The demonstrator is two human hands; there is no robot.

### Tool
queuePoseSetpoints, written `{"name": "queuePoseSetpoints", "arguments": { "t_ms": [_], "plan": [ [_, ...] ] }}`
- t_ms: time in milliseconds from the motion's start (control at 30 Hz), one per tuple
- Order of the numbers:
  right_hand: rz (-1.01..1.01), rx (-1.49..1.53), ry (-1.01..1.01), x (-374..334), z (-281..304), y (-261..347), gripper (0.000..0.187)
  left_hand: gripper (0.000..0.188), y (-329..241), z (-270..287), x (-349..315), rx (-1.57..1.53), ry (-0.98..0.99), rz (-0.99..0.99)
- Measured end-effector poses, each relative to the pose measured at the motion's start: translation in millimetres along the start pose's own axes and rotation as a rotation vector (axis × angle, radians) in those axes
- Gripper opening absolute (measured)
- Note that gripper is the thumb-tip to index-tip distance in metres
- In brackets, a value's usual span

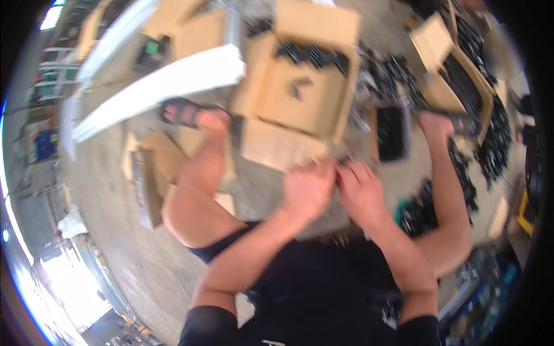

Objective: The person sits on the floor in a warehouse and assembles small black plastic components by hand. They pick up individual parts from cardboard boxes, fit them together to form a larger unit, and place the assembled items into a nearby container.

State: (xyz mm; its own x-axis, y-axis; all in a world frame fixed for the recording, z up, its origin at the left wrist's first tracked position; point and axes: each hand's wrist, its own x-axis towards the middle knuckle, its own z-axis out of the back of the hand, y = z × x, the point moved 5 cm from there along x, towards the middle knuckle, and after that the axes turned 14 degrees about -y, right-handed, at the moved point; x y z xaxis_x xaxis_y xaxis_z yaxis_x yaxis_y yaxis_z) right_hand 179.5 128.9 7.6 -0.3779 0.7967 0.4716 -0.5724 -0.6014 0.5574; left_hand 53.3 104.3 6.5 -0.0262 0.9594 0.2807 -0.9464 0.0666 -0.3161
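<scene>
Both hands meet in front of my lap, just below the near flap of an open cardboard box [288, 109]. My left hand [309, 187] is closed, its fingers curled toward the right one. Fingers bent, my right hand [360, 193] is closed too and almost touches the left. A small dark piece [343, 158] shows at the fingertips between them; blur hides its kind. Inside the box, a row of black parts [311, 56] lies along the far wall, and a small dark piece [299, 87] lies on its bottom.
A bin of black parts [391, 134] stands right of the box. Heaps of black parts [418, 213] lie near my right leg, beside another open carton [435, 92] farther off. Long white profiles [167, 83] and folded cardboard [151, 184] are at the left.
</scene>
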Motion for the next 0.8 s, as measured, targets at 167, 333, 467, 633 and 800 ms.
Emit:
{"name": "queuePoseSetpoints", "arguments": {
  "t_ms": [167, 333, 467, 633, 800],
  "plan": [
    [-0.09, 0.085, -0.03, 20, 9, -2, 0.041, 0.033, 6, 7, 6, -0.105, 0.01, 0.103],
    [-0.807, 0.88, 0.103, 5, 7, -52, 0.053, 0.042, 8, 28, 17, -0.436, 0.098, 0.383],
    [-0.961, 1.199, 0.246, -11, 8, -61, 0.045, 0.046, 1, 34, 22, -0.661, 0.281, 0.503],
    [-0.762, 1.178, 0.091, 6, 16, -49, 0.037, 0.047, -2, 47, 29, -0.72, 0.305, 0.457],
    [-0.786, 1.169, -0.026, 9, 23, -52, 0.036, 0.046, -4, 67, 32, -0.841, -0.105, 0.379]
  ]
}}
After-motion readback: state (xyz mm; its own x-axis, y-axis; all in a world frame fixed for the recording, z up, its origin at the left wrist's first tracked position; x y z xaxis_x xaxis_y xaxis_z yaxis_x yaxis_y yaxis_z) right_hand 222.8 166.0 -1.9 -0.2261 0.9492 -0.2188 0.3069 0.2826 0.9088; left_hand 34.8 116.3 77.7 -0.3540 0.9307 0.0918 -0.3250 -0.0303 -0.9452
